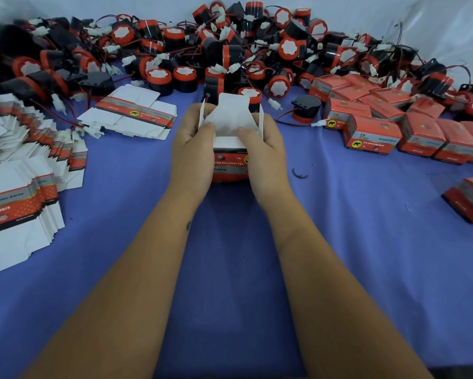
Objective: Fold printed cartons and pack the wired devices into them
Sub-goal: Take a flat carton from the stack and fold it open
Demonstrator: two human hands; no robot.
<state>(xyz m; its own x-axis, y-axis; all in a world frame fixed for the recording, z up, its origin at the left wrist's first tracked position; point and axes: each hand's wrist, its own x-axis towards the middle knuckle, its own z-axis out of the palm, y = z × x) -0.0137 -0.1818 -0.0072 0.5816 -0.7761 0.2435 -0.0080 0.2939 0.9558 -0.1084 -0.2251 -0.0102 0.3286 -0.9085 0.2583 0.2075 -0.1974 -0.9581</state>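
Glossy printed cardboard carton [230, 162]; matt blue cloth tablecloth [366, 242]

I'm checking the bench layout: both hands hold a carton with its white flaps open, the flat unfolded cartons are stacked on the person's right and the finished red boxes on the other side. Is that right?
Not quite. The head view shows the flat unfolded cartons stacked on the person's left, with the finished red boxes on the right. The rest holds: the left hand and right hand both hold the carton with its white flaps open.

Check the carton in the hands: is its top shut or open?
Open. The carton has white top flaps standing up, unfolded, while the left hand and right hand grip its sides. Contents cannot be seen.
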